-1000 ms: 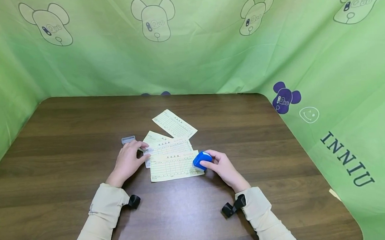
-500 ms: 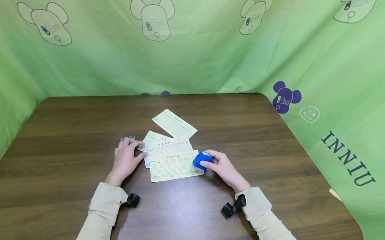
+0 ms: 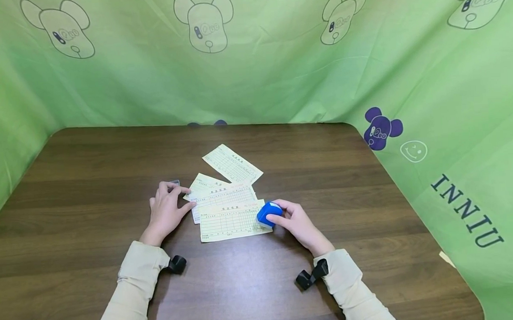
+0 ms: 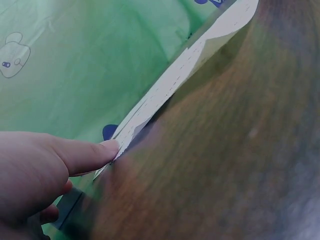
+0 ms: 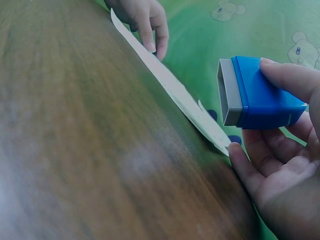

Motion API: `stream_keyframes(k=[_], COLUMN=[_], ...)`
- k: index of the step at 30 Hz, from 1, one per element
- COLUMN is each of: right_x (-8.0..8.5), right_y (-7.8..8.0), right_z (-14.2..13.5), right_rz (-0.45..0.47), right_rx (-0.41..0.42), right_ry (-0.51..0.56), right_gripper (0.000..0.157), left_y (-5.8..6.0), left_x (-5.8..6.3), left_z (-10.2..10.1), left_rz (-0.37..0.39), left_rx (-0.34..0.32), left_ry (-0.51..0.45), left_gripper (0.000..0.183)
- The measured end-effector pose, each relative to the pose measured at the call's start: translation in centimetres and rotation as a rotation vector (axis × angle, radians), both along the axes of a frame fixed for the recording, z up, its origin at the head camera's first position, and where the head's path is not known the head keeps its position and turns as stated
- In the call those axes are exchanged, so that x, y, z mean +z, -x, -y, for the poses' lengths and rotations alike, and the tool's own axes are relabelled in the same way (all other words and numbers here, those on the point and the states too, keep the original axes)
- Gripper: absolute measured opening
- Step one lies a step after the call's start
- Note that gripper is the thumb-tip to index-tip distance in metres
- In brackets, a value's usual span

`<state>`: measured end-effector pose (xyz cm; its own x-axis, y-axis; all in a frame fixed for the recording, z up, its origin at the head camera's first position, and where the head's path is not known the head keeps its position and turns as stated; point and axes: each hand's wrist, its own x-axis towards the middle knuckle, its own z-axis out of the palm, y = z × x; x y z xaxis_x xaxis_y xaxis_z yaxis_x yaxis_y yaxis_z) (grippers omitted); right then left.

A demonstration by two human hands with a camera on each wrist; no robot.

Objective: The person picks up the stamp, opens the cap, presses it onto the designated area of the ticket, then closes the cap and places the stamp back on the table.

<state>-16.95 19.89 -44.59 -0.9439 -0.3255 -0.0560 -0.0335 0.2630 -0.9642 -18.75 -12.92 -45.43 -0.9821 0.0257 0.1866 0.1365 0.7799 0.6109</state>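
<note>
The right hand (image 3: 298,225) gripped a boxy blue-and-grey stamp (image 5: 265,95). The left hand (image 3: 166,210), fingers apart, touched pale slips (image 3: 233,221) at left.

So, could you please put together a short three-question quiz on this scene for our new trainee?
1. In the head view, which hand holds the blue stamp over the printed forms?
2. True or false: the printed forms lie in one neatly squared stack.
3. Where are the fingertips of the left hand?
A) On the blue stamp
B) At the left edges of the printed forms
C) Beyond the farthest of the printed forms

Key:
1. The right hand.
2. False; they are spread out, partly overlapping.
3. B.
</note>
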Motion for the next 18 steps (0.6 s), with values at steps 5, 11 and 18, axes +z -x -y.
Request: stream_keyframes(k=[5,11,18], right_x=[-0.02,0.0,-0.08], right_y=[0.0,-0.03,-0.02], right_z=[-0.02,0.0,-0.03], right_rz=[-0.007,-0.009,-0.021], right_rx=[-0.001,0.002,0.007], right_ry=[-0.007,-0.009,-0.007], right_gripper=[0.037,0.038,0.039], left_y=[0.09,0.22,0.32], left_x=[-0.05,-0.14,-0.21], left_z=[-0.03,-0.07,-0.04], left_rz=[0.024,0.049,0.056], left_rx=[0.005,0.002,-0.005], left_ry=[0.001,0.005,0.007], left_gripper=[0.038,0.038,0.034])
